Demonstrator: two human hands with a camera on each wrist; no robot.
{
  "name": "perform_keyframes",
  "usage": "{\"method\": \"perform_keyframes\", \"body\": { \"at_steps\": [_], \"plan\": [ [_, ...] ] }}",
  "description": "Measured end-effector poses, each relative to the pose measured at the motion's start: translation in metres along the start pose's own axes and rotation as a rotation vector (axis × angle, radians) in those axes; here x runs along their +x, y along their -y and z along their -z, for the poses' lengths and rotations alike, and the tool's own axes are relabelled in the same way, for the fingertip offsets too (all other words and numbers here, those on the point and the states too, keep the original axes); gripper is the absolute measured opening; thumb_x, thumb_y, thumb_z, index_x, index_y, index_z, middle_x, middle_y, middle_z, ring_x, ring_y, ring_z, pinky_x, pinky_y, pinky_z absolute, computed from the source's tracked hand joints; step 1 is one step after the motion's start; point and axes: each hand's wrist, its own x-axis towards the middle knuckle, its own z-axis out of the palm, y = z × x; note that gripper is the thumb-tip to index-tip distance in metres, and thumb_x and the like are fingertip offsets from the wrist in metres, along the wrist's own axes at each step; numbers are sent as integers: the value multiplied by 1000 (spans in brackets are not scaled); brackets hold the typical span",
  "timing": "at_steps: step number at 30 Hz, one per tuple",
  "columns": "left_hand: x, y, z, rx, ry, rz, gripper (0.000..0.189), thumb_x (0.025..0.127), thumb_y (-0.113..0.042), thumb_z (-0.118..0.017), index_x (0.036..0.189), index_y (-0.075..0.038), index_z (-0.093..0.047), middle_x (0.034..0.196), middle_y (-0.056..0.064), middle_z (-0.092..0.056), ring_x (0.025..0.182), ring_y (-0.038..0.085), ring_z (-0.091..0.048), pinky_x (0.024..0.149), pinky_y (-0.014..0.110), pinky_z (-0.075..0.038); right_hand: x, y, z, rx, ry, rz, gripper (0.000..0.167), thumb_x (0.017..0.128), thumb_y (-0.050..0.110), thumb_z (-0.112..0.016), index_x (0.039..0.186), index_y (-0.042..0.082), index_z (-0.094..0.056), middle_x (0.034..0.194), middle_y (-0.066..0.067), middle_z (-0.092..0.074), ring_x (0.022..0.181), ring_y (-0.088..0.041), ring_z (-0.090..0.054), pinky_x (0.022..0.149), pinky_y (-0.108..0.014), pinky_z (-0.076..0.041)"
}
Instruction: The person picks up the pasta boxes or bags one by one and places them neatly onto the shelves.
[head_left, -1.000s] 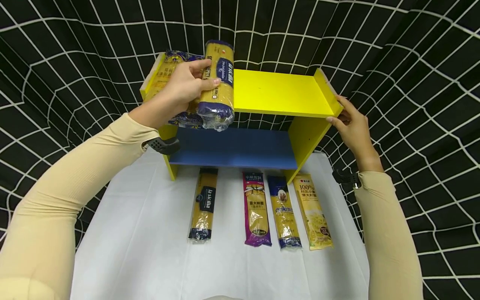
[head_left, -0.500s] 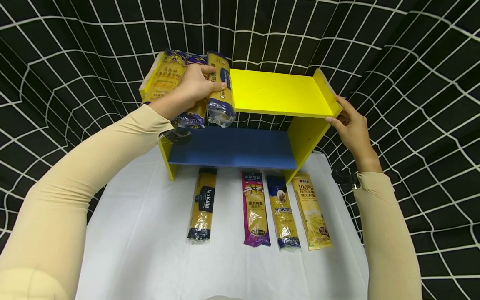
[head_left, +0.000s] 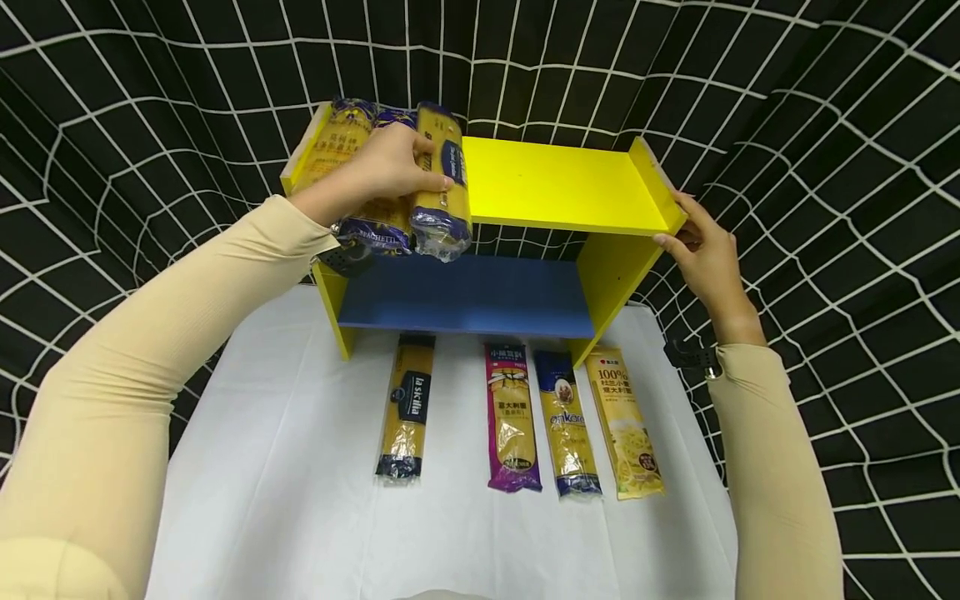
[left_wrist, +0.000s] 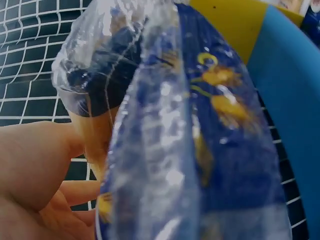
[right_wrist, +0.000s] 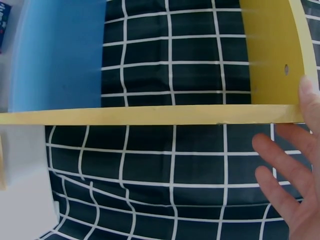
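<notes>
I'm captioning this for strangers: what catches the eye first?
The bright yellow shelf top stands out first, above a blue lower board. At its left half, the left hand grips a pasta packet beside two others. Four more packets lie on the white tablecloth below.

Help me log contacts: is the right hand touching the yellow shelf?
Touching: the head view shows the right hand gripping the yellow shelf at its upper right corner.

White table (head_left: pixel 315 508): four pasta packs (head_left: pixel 513 417), shelf unit (head_left: pixel 480 287) | yellow top shelf (head_left: pixel 555 183): two spaghetti packs (head_left: pixel 339 140)
</notes>
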Motion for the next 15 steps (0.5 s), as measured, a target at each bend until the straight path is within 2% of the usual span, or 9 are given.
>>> {"method": "perform_keyframes", "body": {
  "at_steps": [2, 5, 7, 9, 12, 13, 14, 15],
  "plan": [
    [1, -1, -1, 39, -10, -12, 75, 90, -47, -68, 149, -6, -44, 140, 16, -59, 115, 25, -52, 86, 31, -47, -1, -1, -1, -2, 2, -3, 63, 93, 32, -65, 148, 47, -37, 140, -10, -61, 101, -4, -62, 88, -11, -50],
    [1, -3, -1, 98, -33, -13, 79, 87, -49, -69, 146, 0, -47, 142, 22, -52, 123, 28, -43, 94, 34, -43, -1, -1, -1, -1, 2, -2, 63, 93, 32, -65, 148, 47, -37, 140, -9, -61, 102, -8, -63, 89, -13, -51],
    [2, -2, -1, 130, -46, -26, 75, 86, -50, -70, 138, 1, -55, 122, 24, -59, 110, 29, -49, 82, 32, -46, -2, -1, 0, 0, -3, -2, 63, 93, 32, -65, 148, 47, -37, 140, -10, -61, 101, -6, -63, 88, -12, -51],
    [2, -1, 1, 146, -34, -28, 78, 86, -53, -69, 140, 1, -53, 122, 23, -61, 97, 25, -52, 70, 27, -45, -2, -1, 1, 4, -10, -1, 63, 93, 31, -65, 147, 47, -38, 139, -10, -62, 99, -2, -62, 87, -10, -50],
    [2, 3, 1, 145, -8, -46, 76, 87, -54, -68, 141, -2, -53, 111, 20, -69, 72, 20, -51, 52, 23, -35, -2, -2, 1, 7, -11, 5, 63, 93, 32, -65, 148, 46, -38, 139, -11, -62, 97, 3, -59, 86, -9, -50],
    [2, 4, 1, 140, 0, -43, 78, 88, -54, -67, 143, -2, -50, 115, 18, -69, 70, 17, -51, 52, 22, -35, -1, -2, 1, 8, -9, 8, 63, 93, 32, -65, 148, 46, -38, 139, -11, -62, 96, 4, -59, 86, -9, -50],
    [2, 5, 1, 136, 5, -43, 81, 87, -55, -67, 146, -3, -47, 111, 17, -70, 66, 15, -50, 51, 22, -34, -1, -2, 1, 9, -7, 9, 63, 93, 32, -65, 148, 46, -38, 139, -11, -61, 96, 4, -59, 86, -10, -50],
    [3, 6, 1, 140, 5, -45, 81, 87, -55, -67, 146, -3, -46, 100, 15, -71, 60, 14, -47, 50, 22, -33, -2, -3, 1, 10, -5, 10, 63, 93, 32, -65, 148, 46, -38, 139, -11, -61, 96, 4, -59, 87, -10, -50]
  ]
}}
